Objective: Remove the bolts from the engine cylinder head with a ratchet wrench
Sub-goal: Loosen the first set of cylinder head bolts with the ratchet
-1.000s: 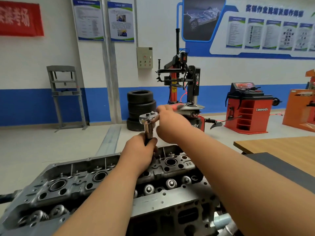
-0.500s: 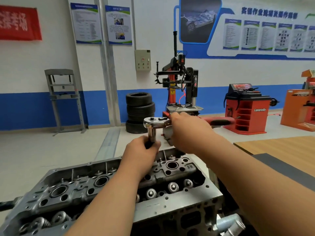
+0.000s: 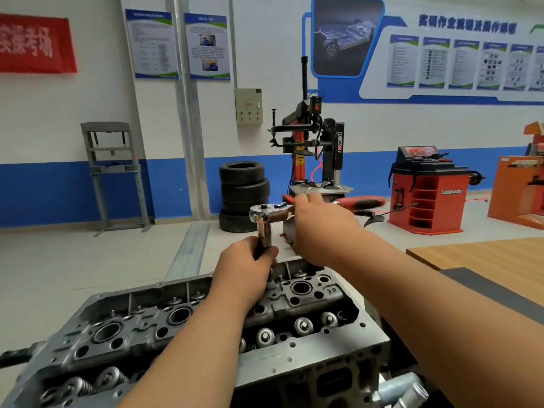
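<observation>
While the left hand [image 3: 247, 266] curls round the dark lower part of the socket shaft [image 3: 264, 231], the right hand [image 3: 321, 222] is wrapped over the handle of the ratchet wrench [image 3: 265, 212], so both hands have a firm hold of the tool. The wrench has a shiny chrome head with a small blue-tinted lever on top, and its handle runs out level to the right. The red grip [image 3: 363, 202] sticks out past the right hand's knuckles. The polished shaft drops straight down from the head into the left fist, and its foot meets the far end of the cylinder head [image 3: 164, 319]. The bolt under it is probably seated there, though the left hand hides the spot.

The cylinder head fills the lower foreground, lying lengthwise from the lower left up toward the middle, on top of the engine block [image 3: 309, 357]. It is dull grey cast metal, rough and slightly oily in look. Large round bores with dark rings run along its centre, with small threaded holes and studs between them. A row of round silver valve caps sits along the near side, and coiled valve springs [image 3: 88, 384] show at the lower left corner.

Behind, on the workshop floor, stand a stack of tyres [image 3: 243, 195], a tyre changer [image 3: 312, 148] and a red wheel balancer [image 3: 428, 189]. A wooden table [image 3: 485, 254] sits at the right.
</observation>
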